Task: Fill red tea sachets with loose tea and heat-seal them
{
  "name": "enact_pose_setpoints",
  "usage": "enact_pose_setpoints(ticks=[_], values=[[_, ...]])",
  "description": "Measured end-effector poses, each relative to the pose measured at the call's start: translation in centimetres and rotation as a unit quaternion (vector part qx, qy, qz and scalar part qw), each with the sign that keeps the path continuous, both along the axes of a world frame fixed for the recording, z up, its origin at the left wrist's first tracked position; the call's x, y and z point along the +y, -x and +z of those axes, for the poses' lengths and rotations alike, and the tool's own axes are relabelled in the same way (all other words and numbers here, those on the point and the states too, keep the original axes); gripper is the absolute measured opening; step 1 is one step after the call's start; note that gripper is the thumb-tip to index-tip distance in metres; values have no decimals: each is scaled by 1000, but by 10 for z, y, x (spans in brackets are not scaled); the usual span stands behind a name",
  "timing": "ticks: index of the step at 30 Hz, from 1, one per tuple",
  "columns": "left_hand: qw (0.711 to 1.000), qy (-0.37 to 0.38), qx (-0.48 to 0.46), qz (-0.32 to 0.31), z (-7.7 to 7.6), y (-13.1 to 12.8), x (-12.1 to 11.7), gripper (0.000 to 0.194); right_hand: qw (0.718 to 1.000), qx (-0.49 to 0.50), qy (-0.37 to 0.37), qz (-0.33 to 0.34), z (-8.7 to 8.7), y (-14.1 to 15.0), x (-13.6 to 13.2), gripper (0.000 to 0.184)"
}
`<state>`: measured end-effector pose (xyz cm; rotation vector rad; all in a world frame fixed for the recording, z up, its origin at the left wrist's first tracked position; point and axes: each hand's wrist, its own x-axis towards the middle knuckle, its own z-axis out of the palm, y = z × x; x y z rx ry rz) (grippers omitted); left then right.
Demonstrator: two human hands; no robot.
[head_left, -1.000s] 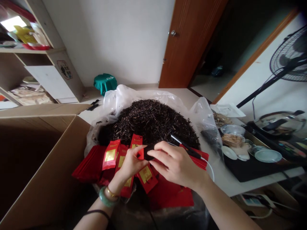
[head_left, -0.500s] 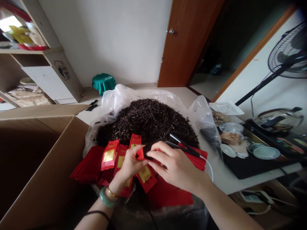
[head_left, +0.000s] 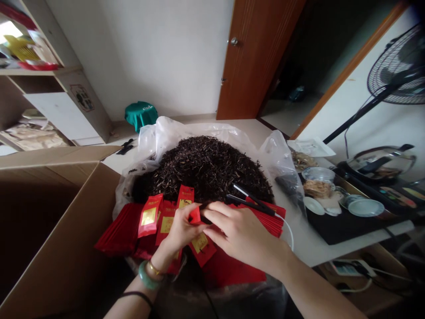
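The left hand's grip (head_left: 181,231) pinches a small red sachet (head_left: 195,215).

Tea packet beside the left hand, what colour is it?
The tea packet is bright red with a gold rectangular label; it shows best in the head view.

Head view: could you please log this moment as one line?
left hand: small red packet | right hand: black corded tongs | beside: dark loose tea heap

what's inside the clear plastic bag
The clear plastic bag holds a big heap of dark loose tea leaves. Red packets lie over its near side, so the leaves there and the bottom of the bag cannot be seen.
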<state>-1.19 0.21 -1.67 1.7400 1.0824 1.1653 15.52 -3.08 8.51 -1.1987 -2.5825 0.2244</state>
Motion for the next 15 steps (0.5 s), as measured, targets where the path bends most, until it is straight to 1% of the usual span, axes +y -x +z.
enact_pose_setpoints(ticks=[3, 6, 11, 15], values=[[999, 20, -26, -9, -3, 0, 0, 27, 999, 27, 3, 16, 0, 1, 0, 17], [999, 27, -34, -24, -2, 2, 0, 24, 999, -2, 13, 34, -1, 2, 1, 18], [999, 34, -4, -42, 2, 3, -2, 18, 998, -47, 32, 34, -5, 5, 1, 16], [998, 51, -13, -40, 1, 0, -1, 22, 997, -53, 28, 38, -4, 3, 2, 19]])
